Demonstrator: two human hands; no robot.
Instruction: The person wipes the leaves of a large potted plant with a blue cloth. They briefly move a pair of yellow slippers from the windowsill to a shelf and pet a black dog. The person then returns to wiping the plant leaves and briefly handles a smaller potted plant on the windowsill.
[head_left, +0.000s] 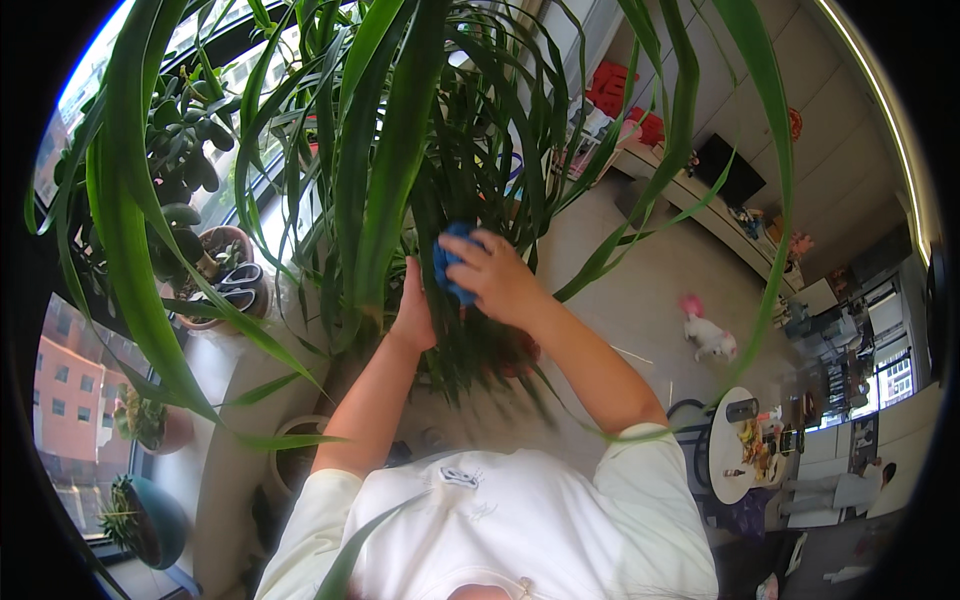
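A large potted plant with long, strap-like green leaves fills the upper middle of the view, and some leaves arch close to the camera. My right hand grips a crumpled blue cloth against the hanging leaves. To its left, my left hand is raised at the leaves with its thumb up; its fingers are hidden behind them, so its hold cannot be told. Below both hands, leaf tips hang down in a blurred bunch.
Scissors lie on a potted succulent by the window at left. More pots, one teal, stand along the sill. A small white dog is on the floor at right, near a round table. Another person stands far right.
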